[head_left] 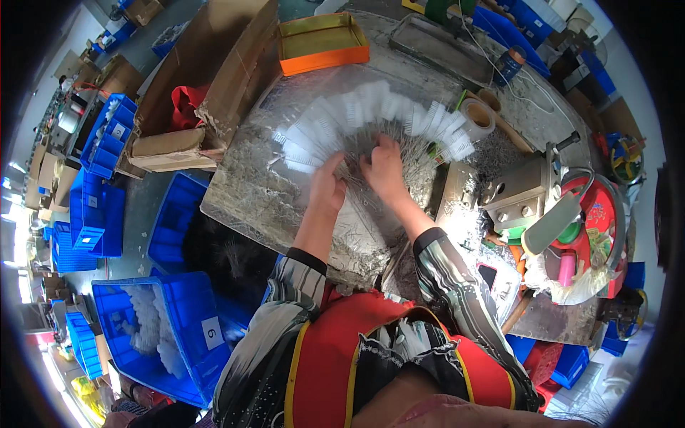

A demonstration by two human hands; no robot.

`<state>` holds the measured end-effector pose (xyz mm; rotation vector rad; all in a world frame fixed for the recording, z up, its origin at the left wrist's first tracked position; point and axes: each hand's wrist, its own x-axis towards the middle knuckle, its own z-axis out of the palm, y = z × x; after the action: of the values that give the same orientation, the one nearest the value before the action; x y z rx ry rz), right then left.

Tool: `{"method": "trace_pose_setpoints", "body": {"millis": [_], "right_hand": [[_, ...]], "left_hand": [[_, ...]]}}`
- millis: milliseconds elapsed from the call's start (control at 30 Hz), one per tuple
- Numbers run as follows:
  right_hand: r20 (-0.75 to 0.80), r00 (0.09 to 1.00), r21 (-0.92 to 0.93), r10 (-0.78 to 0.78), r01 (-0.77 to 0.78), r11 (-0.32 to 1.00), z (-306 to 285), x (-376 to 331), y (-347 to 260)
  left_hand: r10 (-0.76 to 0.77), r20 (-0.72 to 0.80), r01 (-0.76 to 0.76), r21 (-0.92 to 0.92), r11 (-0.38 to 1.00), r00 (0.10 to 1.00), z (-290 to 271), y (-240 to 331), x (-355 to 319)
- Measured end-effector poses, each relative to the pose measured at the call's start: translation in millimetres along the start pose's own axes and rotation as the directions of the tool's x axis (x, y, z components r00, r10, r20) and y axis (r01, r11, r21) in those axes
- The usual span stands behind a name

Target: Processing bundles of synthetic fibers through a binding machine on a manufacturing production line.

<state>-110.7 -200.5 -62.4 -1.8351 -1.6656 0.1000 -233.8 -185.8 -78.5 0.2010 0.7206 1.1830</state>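
Observation:
A wide fan of small white-bristled wire brushes point(371, 105) lies on the worktable, bristle heads pointing away and thin wire stems toward me. My left hand point(327, 187) is at the left part of the fan, fingers curled in around some stems. Close beside it on the right, my right hand point(386, 171) has its thumb and fingers bent over other stems near the middle. Bunched wires fill the narrow gap between the hands. Exactly how many stems each hand grips is hidden by the fingers.
The worn worktable point(246, 203) carries an orange tray point(325, 60), a grey metal tray point(442, 50) and a tape roll point(477, 116). A metal machine point(521, 189) and a red basin point(603, 207) stand right. A cardboard box point(235, 93) and blue bins point(193, 314) are left.

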Motion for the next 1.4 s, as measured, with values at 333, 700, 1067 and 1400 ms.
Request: {"method": "trace_pose_setpoints", "body": {"millis": [333,700,1067,1400], "right_hand": [[0.253,0.781,0.03,-0.571,0.584,0.812,-23,-38,-41],[0.34,0.915,0.542,-0.217,-0.001,0.841,-14,-4,-37],[0.262,0.961,-0.14,-0.088,0.129,0.982,15,16,-4],[0.637,0.76,0.569,-0.127,-0.353,0.743,-38,-24,-21]], "left_hand": [[0.056,0.021,-0.058,0.089,0.994,0.998,-2,7,-17],[0.32,-0.117,-0.321,0.007,0.947,0.94,-3,14,-25],[0.77,0.175,-0.755,0.414,0.508,0.614,9,27,-56],[0.516,0.079,-0.488,-0.228,0.842,0.853,16,68,-55]]}}
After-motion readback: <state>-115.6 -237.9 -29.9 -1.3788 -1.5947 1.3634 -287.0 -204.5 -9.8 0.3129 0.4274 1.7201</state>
